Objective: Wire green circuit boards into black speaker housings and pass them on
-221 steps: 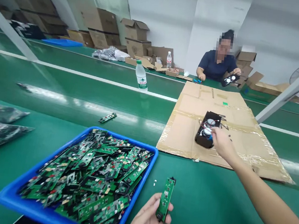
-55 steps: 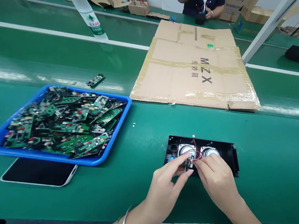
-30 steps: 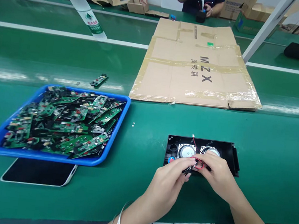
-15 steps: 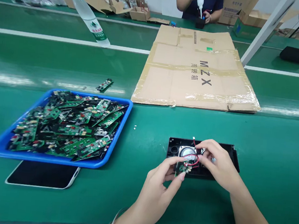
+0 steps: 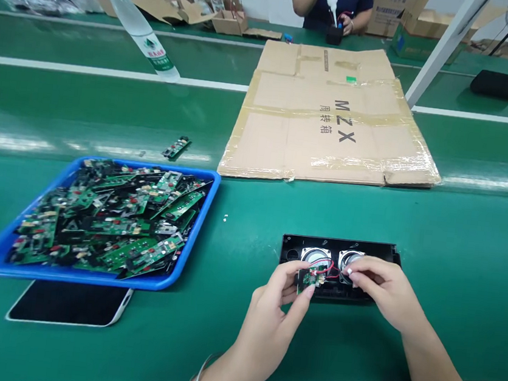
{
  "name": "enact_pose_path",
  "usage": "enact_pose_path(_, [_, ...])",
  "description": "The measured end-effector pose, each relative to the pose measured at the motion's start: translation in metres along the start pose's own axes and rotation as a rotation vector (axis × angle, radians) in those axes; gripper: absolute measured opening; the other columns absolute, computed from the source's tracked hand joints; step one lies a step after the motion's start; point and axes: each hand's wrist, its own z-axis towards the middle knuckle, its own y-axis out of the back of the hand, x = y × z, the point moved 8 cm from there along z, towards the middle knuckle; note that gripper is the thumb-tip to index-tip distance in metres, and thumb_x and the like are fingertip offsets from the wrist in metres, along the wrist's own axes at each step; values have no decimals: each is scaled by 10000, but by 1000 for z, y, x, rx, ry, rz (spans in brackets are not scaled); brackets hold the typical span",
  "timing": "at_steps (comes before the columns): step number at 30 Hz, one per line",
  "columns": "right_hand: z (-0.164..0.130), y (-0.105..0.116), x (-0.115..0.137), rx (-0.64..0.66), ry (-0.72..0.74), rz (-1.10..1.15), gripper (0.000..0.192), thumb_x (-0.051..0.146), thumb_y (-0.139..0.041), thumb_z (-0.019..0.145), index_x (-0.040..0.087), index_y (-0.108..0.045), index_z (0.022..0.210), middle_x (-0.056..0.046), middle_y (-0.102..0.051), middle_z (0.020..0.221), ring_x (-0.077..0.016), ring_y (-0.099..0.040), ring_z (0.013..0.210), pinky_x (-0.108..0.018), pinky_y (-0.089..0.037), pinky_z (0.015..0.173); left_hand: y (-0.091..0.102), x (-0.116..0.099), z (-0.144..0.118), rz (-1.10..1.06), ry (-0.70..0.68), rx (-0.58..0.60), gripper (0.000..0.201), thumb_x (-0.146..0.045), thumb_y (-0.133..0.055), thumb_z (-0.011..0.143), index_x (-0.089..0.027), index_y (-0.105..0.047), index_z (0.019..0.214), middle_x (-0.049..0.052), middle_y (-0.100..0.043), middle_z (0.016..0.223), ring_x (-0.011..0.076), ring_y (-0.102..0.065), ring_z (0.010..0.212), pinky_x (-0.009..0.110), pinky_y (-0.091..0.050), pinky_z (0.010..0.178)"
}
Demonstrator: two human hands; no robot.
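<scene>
My left hand [image 5: 269, 320] pinches a small green circuit board [image 5: 311, 277] between thumb and fingers, just above a black speaker housing [image 5: 336, 293]. Red wires [image 5: 328, 265] loop from the board toward my right hand [image 5: 382, 291]. That hand's thumb and forefinger are closed on a small white wire connector [image 5: 349, 272] over the right-hand speaker. Two round silver-rimmed speakers sit in the housing: the left speaker [image 5: 313, 253] is partly covered by wires and board, the right speaker [image 5: 348, 257] by my fingers. The housing lies flat on the green table.
Left of the housing, a blue tray [image 5: 204, 221] heaped with circuit boards overlaps a tablet-like device [image 5: 69, 305]. One loose board [image 5: 177, 147] lies behind the tray. Flattened cardboard [image 5: 289, 127] and a water bottle [image 5: 139, 30] lie farther back. Across the table, a person [image 5: 332, 7] holds a white bottle.
My right hand has shifted right and down, from the wires between the speakers to the right speaker, now pinching the white connector. My left hand keeps the board. The view has shifted slightly.
</scene>
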Motion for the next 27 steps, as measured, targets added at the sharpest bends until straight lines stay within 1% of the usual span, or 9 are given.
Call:
enact_pose_path(2, [-7, -4, 7, 28, 108, -77, 132, 256, -557, 883, 200, -676, 870, -42, -624, 877, -154, -585, 810, -260, -492, 706, -5, 1, 3, -10, -1, 9, 219, -224, -515, 877, -223, -502, 1096, 22, -661, 1025, 141, -666, 880, 265, -584, 785])
enact_pose_path(4, [-10, -11, 15, 48, 201, -166, 144, 234, -531, 900, 193, -668, 882, -43, -595, 853, -145, -566, 778, -255, -477, 670, -10, 2, 5, -22, -11, 20, 227, -236, -502, 888, -224, -494, 1114, 26, -653, 1053, 144, -660, 902, 268, -586, 789])
enact_pose_path(6, [-11, -17, 21, 31, 277, -283, 165, 213, -495, 919, 178, -654, 888, -42, -562, 818, -136, -539, 738, -254, -451, 628, -15, 2, 7, -28, -7, 33, 242, -250, -491, 896, -224, -488, 1137, 30, -648, 1072, 147, -659, 908, 271, -589, 789])
enact_pose_path(9, [-11, -23, 29, -15, 366, -416, 173, 192, -468, 933, 158, -635, 901, -46, -550, 804, -143, -516, 740, -276, -429, 634, -18, 4, 9, -35, 15, 47, 262, -268, -488, 900, -215, -483, 1157, 42, -650, 1080, 162, -659, 918, 279, -596, 781])
enact_pose_path(14, [-13, -21, 33, -79, 430, -427, 149, 152, -469, 931, 147, -616, 910, -44, -578, 833, -133, -524, 752, -277, -430, 666, -20, 4, 11, -30, 22, 57, 269, -261, -486, 897, -217, -491, 1162, 45, -649, 1098, 179, -654, 946, 289, -598, 783])
enact_pose_path(18, [-16, -22, 33, -112, 483, -501, 162, 155, -459, 936, 145, -620, 915, -46, -595, 829, -134, -537, 744, -278, -426, 658, -20, 6, 11, -31, 41, 60, 287, -270, -493, 892, -213, -491, 1173, 50, -647, 1103, 184, -661, 926, 297, -604, 768])
enact_pose_path(27, [-19, -26, 34, -123, 533, -608, 162, 135, -453, 935, 144, -612, 906, -48, -600, 819, -136, -544, 734, -277, -412, 652, -22, 3, 15, -28, 39, 70, 286, -249, -500, 886, -207, -498, 1169, 49, -650, 1078, 174, -663, 907, 301, -596, 783])
